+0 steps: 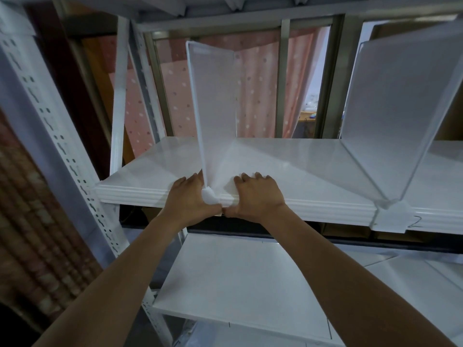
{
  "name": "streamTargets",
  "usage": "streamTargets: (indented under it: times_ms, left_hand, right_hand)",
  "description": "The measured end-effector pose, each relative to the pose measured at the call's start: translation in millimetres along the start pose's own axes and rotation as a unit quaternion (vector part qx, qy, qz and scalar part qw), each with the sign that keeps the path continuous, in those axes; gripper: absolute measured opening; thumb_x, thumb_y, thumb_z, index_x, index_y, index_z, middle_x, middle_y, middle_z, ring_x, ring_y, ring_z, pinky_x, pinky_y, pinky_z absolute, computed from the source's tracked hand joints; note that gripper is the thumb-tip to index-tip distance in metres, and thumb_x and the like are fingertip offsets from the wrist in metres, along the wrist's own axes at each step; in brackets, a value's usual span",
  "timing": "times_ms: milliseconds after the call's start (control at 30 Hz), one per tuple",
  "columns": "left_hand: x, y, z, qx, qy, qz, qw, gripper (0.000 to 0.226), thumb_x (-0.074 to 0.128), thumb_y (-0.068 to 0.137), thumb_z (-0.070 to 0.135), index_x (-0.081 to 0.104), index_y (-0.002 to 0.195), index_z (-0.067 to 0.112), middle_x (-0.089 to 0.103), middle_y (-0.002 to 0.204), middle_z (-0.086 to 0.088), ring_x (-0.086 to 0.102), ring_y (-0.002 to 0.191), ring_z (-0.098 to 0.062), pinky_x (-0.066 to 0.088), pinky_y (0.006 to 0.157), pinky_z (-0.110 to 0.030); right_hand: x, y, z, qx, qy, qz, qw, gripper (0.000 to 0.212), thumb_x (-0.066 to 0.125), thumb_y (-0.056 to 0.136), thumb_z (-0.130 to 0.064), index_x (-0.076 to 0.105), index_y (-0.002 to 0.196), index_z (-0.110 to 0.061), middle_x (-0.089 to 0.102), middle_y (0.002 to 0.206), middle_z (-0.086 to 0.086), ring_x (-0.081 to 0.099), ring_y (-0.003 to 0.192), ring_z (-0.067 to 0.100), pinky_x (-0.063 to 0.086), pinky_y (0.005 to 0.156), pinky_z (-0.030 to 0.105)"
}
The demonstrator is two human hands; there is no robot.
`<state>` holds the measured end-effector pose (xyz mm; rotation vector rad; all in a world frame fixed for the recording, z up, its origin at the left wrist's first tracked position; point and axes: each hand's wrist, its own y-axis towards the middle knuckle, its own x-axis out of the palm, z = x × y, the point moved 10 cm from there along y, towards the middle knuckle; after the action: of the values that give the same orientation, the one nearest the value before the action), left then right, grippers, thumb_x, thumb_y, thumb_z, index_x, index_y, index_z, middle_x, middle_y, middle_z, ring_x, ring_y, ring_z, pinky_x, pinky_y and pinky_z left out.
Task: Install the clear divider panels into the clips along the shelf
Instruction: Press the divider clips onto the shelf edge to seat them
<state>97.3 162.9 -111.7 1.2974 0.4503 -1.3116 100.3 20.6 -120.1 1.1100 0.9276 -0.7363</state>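
Note:
A clear divider panel [215, 101] stands upright on the white shelf [313, 169], its lower front corner seated in a white clip [210, 196] on the shelf's front edge. My left hand [188, 199] grips the edge just left of the clip, thumb under the lip. My right hand [255, 196] grips the edge on the clip's right side, fingers curled over the shelf top. Both thumbs meet below the clip. A second clear panel [398, 113] stands in another clip [392, 216] further right.
White perforated uprights [62, 146] frame the rack on the left. A lower white shelf [245, 279] lies beneath my forearms. Behind the rack hang pink dotted curtains [258, 96] and a window frame. A shelf above closes off the top.

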Motion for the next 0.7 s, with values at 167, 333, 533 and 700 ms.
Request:
streamTargets:
  times_ms: [167, 333, 533, 700]
  left_hand:
    - [-2.1, -1.2, 2.4, 0.003, -0.013, 0.001, 1.000, 0.062, 0.085, 0.059, 0.051, 0.050, 0.104, 0.027, 0.054, 0.085, 0.011, 0.053, 0.078, -0.015, 0.038, 0.076, -0.030]
    - [3.3, 1.2, -11.7, -0.039, -0.038, -0.009, 0.998, 0.061, 0.068, 0.050, 0.068, 0.055, 0.093, 0.026, 0.055, 0.078, 0.015, 0.058, 0.076, -0.017, 0.041, 0.068, -0.031]
    - [4.2, 2.5, -16.5, -0.044, -0.016, -0.004, 0.999, 0.064, 0.065, 0.049, 0.069, 0.058, 0.092, 0.021, 0.059, 0.078, 0.009, 0.059, 0.076, -0.017, 0.049, 0.068, -0.034]
    - [1.7, 0.3, -13.2, -0.011, 0.002, -0.008, 1.000, 0.071, 0.065, 0.054, 0.070, 0.062, 0.103, 0.019, 0.063, 0.088, 0.007, 0.060, 0.082, -0.018, 0.048, 0.078, -0.035]
  right_hand:
    - [0.1, -1.2, 0.4, 0.003, 0.003, 0.004, 1.000, 0.097, 0.035, 0.058, -0.089, 0.055, 0.120, -0.017, 0.062, 0.107, 0.001, 0.058, 0.095, 0.027, 0.045, 0.079, 0.041]
    - [-0.2, -2.2, -2.5, 0.014, -0.015, -0.001, 1.000, 0.098, 0.035, 0.060, -0.089, 0.054, 0.120, -0.015, 0.061, 0.108, 0.003, 0.057, 0.097, 0.030, 0.045, 0.082, 0.044]
    - [-0.5, -2.1, -4.6, 0.017, -0.021, 0.001, 1.000, 0.098, 0.037, 0.061, -0.090, 0.054, 0.120, -0.014, 0.060, 0.107, 0.004, 0.057, 0.096, 0.031, 0.045, 0.082, 0.045]
    - [-0.3, -3.6, -3.0, 0.016, -0.019, 0.001, 1.000, 0.099, 0.029, 0.060, -0.089, 0.053, 0.121, -0.014, 0.060, 0.109, 0.004, 0.057, 0.096, 0.031, 0.045, 0.084, 0.047]
